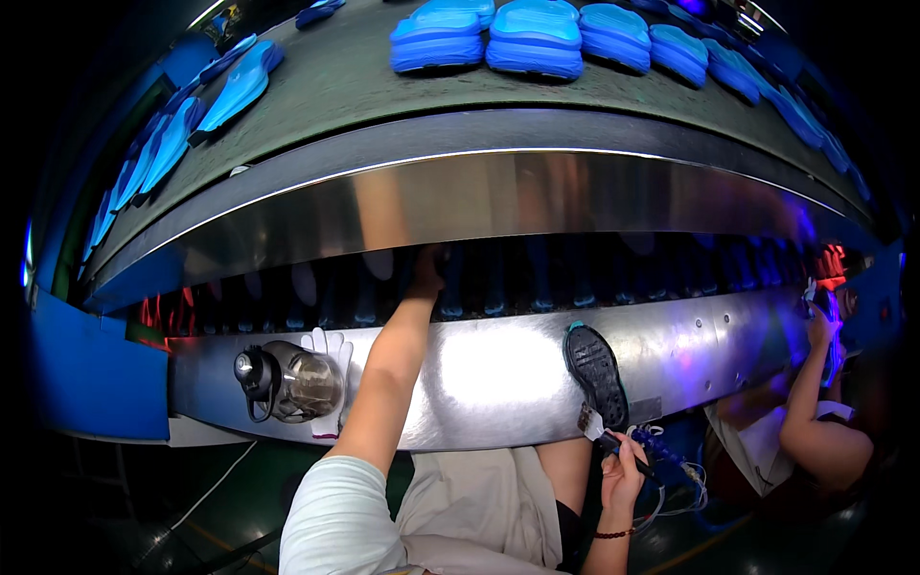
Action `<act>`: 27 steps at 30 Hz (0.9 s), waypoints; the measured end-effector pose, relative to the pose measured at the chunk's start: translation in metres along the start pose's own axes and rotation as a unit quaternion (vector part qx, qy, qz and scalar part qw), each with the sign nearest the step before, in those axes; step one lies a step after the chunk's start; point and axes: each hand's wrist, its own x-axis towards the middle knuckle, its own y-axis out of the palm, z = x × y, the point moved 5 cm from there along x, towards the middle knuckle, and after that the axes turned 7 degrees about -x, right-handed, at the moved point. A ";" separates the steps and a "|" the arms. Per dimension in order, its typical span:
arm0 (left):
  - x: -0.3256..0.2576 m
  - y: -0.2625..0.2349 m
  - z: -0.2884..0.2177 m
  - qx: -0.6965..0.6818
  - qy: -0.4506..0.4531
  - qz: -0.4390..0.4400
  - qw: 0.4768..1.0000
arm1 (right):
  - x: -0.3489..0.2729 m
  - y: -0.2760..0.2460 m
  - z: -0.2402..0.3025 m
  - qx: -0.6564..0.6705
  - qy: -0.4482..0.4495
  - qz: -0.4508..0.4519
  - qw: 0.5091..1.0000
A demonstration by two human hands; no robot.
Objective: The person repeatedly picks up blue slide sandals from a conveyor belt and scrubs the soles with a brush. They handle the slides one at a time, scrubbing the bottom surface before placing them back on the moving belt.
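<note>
Reaching forward, your left hand (pixel 426 273) extends into the dark lower conveyor slot; its grip cannot be determined. Your right hand (pixel 623 470) grasps a small brush (pixel 602 431), bristles just below the black shoe sole (pixel 594 372).

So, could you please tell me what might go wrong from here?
The left hand reaches into the dark lower conveyor level, so it might catch on moving items. The black shoe rests at the steel ledge rim and could slip off. The brush in the right hand may drip.
</note>
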 end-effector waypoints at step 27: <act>-0.042 0.104 -0.095 0.194 -0.030 -0.198 0.960 | 0.000 -0.012 0.005 0.004 -0.003 -0.043 0.999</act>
